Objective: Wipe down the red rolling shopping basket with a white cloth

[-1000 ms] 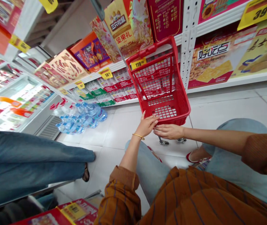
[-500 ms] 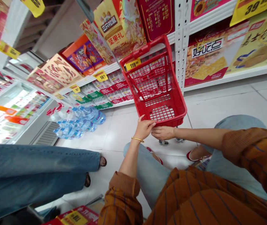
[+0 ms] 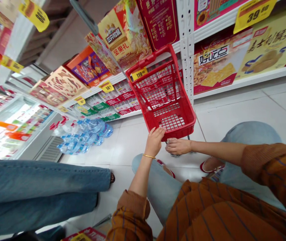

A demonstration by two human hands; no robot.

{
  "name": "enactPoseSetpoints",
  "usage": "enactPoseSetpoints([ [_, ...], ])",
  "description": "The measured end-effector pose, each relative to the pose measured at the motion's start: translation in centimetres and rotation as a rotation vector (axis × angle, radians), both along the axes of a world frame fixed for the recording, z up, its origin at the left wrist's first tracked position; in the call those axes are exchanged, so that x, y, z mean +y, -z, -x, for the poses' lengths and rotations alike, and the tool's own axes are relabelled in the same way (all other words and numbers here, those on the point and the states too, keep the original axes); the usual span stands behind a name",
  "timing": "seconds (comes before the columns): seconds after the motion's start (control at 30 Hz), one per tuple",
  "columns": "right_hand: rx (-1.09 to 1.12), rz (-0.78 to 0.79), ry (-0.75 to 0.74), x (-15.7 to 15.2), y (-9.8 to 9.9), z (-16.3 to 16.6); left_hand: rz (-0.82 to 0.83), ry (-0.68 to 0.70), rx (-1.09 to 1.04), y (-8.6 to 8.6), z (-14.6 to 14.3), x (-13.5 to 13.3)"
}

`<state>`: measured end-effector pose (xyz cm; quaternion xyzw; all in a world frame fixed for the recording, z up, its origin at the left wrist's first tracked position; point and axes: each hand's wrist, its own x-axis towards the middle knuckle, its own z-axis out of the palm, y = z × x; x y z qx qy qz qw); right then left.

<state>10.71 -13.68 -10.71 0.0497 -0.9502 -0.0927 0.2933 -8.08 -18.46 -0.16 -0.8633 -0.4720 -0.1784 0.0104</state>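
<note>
A red plastic shopping basket (image 3: pixel 166 98) on small wheels stands on the white tiled floor in front of me, with nothing in it. My left hand (image 3: pixel 155 141), with a thin gold bangle at the wrist, grips the basket's near rim with curled fingers. My right hand (image 3: pixel 178 146) lies just below the same near edge, fingers together and curled under the basket's base. Both forearms reach out from brown striped sleeves over my light blue trousers.
Shelves (image 3: pixel 233 80) of boxed snacks with yellow price tags run behind the basket. Packs of water bottles (image 3: pixel 85 132) lie on the floor to the left, next to a chiller cabinet (image 3: pixel 12 124). Another person's legs in blue jeans (image 3: pixel 39 194) cross the lower left.
The basket has tipped and shifted slightly left and nearer. My left hand moved from touching the rim to gripping it. The other person's legs stepped further right.
</note>
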Motion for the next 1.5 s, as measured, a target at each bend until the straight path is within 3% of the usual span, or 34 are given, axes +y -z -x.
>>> enactPoseSetpoints([
  [0.07,0.069,-0.169,-0.017,0.0,-1.5,-1.0,-0.019,0.011,-0.001,0.6,-0.1,-0.4],
  [0.13,0.154,-0.239,0.053,0.5,-2.7,-2.0,-0.023,0.01,-0.034,1.0,-0.1,-0.7],
  [0.3,0.184,-0.155,0.159,2.3,-3.3,-3.2,-0.002,0.027,-0.117,0.9,0.1,-0.5],
  [0.73,0.111,-0.133,0.044,3.1,-1.0,-2.2,0.04,-0.001,-0.153,0.3,0.3,-0.5],
  [0.87,0.097,-0.099,0.001,3.1,0.9,-2.3,0.044,0.005,-0.15,0.3,0.2,-0.5],
  [1.03,0.027,-0.01,-0.021,3.1,3.8,-2.6,0.04,0.015,-0.159,0.2,0.1,-0.4],
  [1.3,-0.102,0.249,0.039,2.1,6.6,-3.0,0.015,0.021,-0.168,0.5,0.2,-0.4],
  [1.4,-0.092,0.244,0.075,1.7,6.7,-3.4,0.007,0.017,-0.15,0.7,0.1,-0.4],
  [1.5,-0.013,0.124,0.017,1.3,5.1,-4.0,0.004,0.01,-0.135,0.8,0.1,-0.4],
])
